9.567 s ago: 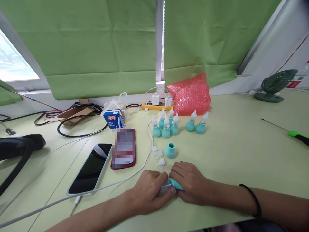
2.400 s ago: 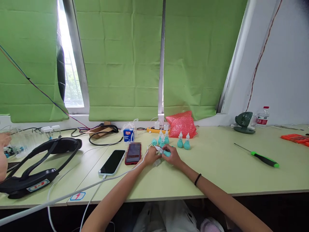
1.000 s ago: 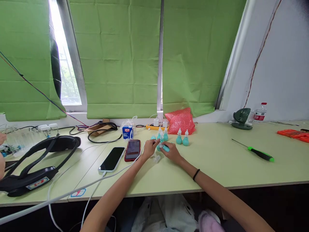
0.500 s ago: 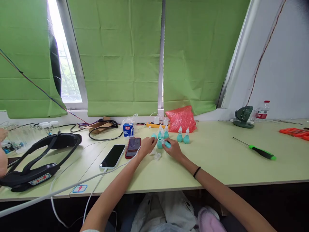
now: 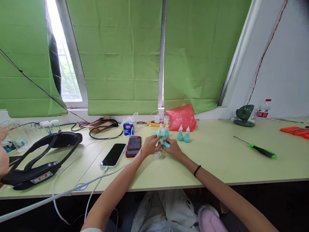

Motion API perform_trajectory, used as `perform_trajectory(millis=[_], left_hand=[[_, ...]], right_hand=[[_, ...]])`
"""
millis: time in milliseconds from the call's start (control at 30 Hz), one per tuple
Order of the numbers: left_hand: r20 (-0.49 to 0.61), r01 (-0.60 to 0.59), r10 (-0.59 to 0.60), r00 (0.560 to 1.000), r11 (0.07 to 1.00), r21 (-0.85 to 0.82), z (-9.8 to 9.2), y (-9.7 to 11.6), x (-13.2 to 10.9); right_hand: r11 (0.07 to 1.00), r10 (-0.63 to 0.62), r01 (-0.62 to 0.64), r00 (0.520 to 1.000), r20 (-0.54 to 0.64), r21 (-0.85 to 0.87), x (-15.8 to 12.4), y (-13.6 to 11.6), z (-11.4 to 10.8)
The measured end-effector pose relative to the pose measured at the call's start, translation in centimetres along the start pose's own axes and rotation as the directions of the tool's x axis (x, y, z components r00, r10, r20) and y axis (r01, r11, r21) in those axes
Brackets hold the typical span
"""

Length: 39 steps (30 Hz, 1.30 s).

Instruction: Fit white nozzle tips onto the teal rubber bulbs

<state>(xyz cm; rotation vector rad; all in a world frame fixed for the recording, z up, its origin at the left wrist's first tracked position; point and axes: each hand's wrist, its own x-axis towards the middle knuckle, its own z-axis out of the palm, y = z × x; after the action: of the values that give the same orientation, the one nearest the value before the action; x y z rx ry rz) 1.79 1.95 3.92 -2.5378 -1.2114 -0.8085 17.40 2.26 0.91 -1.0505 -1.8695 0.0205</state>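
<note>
Head view, only cam: R hand (image 5: 173, 149) has fingers curled round a teal bulb (image 5: 166, 145), lying approx. horizontal just above the table (image 5: 217, 161), clear end toward L hand. L hand (image 5: 150, 146) has fingertips at that clear end; pinching or just touching, can't tell. Bulb contents n/a, fingers cover most of it.

Just below the hands: loose clear parts (image 5: 157, 155). Behind them: a cluster of bulbs w/ clear tips (image 5: 166, 132), partly hidden, count unsure. Two more tipped bulbs (image 5: 183, 136) upright to the right, side by side; can't see anything inside.

Containers: blue milk carton (image 5: 128, 129) upright, contents not visible, clear plastic bag (image 5: 132, 119) right behind it. Cardboard box (image 5: 100, 126) w/ black cable over it. Red bubble-wrap bag (image 5: 182, 117) puffed up (contents unreadable). Red-cap bottle (image 5: 264, 111) far right by the fan (image 5: 244, 115), fill level unclear. White-capped containers (image 5: 49, 125) far left, behind the headset (image 5: 43, 164); co-worker's hand (image 5: 3, 158) at the frame edge, grip unclear.
</note>
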Motion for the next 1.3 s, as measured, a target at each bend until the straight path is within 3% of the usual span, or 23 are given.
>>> perform_trajectory(millis=[133,367,600,1033,1300], left_hand=[[-0.008,-0.121,0.121,0.993,0.992,0.047,0.0,0.7,-0.1],[-0.013,-0.201,0.205,0.979,0.969,0.145,0.2,0.4,0.3],[0.033,-0.293,0.292,0.956,0.934,0.204,0.1,0.7,0.3],[0.050,-0.230,0.225,0.973,0.935,0.270,0.4,0.9,0.6],[0.054,-0.133,0.122,0.991,0.943,0.306,1.1,1.0,0.6]], right_hand=[[0.999,0.026,-0.025,0.999,-0.046,0.025,0.2,0.1,-0.2],[0.996,0.064,-0.057,0.991,-0.121,0.063,0.5,0.7,0.0],[0.997,0.055,-0.048,0.991,-0.122,0.059,0.5,0.8,0.0],[1.000,0.026,-0.026,0.997,-0.068,-0.003,0.4,0.9,0.0],[1.000,0.020,-0.021,0.997,-0.070,-0.012,0.3,1.0,0.0]])
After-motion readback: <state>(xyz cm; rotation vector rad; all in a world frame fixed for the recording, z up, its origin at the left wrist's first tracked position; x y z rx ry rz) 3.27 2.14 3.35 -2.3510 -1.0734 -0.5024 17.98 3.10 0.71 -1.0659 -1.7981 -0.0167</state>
